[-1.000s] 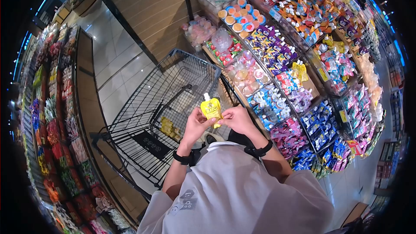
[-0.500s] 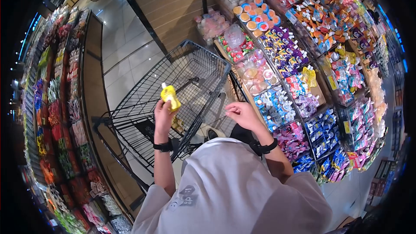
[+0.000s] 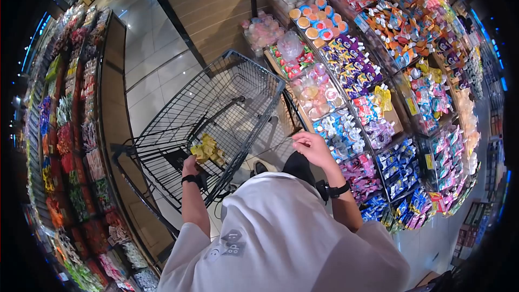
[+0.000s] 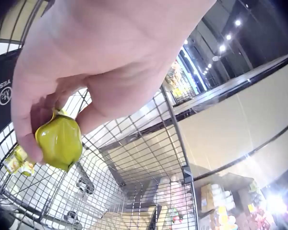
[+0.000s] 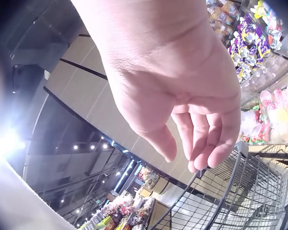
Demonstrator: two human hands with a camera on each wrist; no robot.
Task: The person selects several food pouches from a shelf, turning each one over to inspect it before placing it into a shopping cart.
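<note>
My left hand (image 3: 190, 166) reaches down into the shopping cart (image 3: 257, 66) near its handle end. Its fingers and thumb grip a yellow spouted pouch (image 4: 61, 143), which hangs below the fingertips in the left wrist view. Several more yellow pouches (image 4: 20, 160) lie together on the wire bottom beneath. From the head view, the held pouch overlaps that pile. My right hand (image 3: 313, 148) hovers at the cart's right side by the display bins. Its fingers bend loosely and nothing lies between them.
Tiered bins on the right hold blue pouches (image 3: 403, 162), purple pouches (image 3: 351, 65), pink packets (image 3: 354, 173) and round jelly cups (image 3: 319, 19). A long shelf of bagged goods (image 3: 65, 135) runs along the left. A wooden panel (image 3: 200, 11) stands ahead beyond the cart.
Both hands held the pouch in front of the shirt at first. The right hand let go, and the left carried the pouch leftward and down into the cart. The right hand stayed near the bins.
</note>
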